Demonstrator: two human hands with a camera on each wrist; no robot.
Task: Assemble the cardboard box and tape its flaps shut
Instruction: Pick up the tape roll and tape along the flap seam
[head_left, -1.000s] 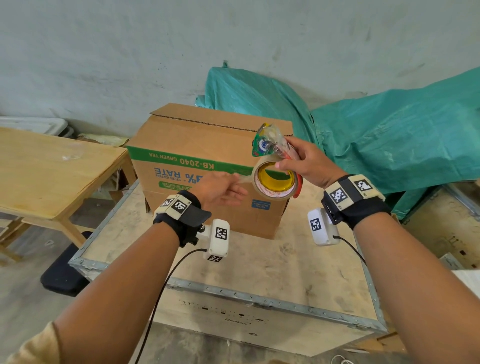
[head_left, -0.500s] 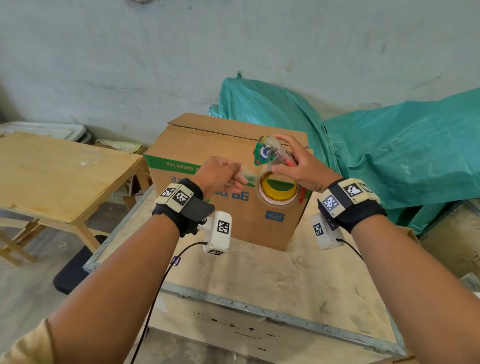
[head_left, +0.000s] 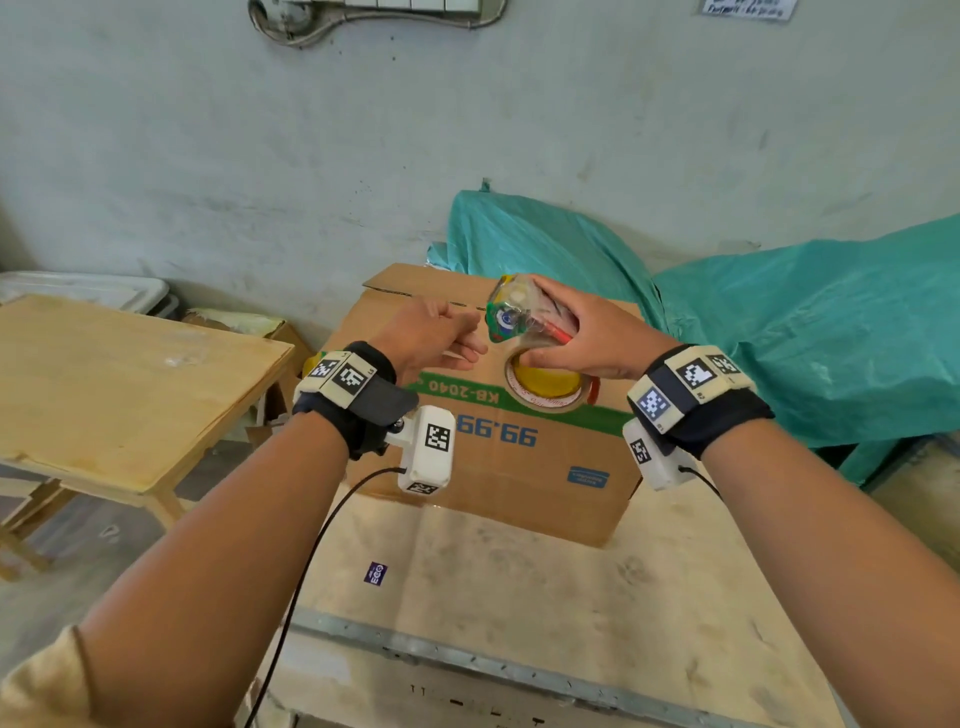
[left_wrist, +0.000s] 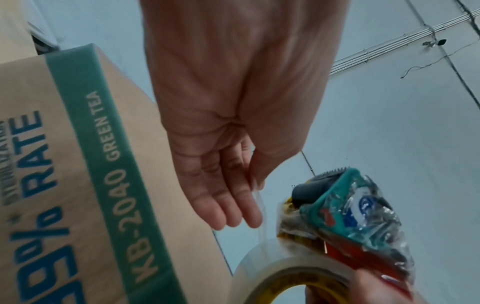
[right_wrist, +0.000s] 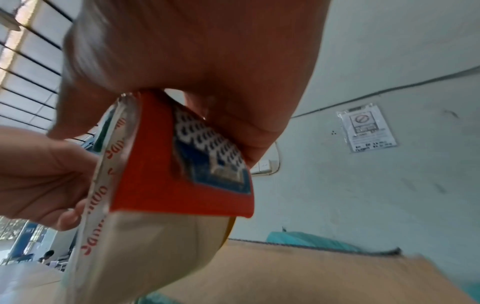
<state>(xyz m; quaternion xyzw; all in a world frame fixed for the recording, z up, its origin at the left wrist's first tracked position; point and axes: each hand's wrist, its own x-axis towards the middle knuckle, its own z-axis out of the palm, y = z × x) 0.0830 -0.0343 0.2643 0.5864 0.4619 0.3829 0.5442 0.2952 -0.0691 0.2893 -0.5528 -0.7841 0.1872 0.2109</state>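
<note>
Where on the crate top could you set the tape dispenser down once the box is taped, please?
The bare patch of crate top between the cardboard box and the metal front edge looks free except for a small purple sticker. The wooden table to the left also shows bare surface. It is crowded above the box, where both hands and the tape dispenser meet.

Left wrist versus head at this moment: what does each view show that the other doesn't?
Only the left wrist view shows the clear tape strand running from the left hand to the roll, and the dispenser's serrated blade. Only the head view shows the right hand gripping the dispenser, the crate, table and tarp. Both show the box.
</note>
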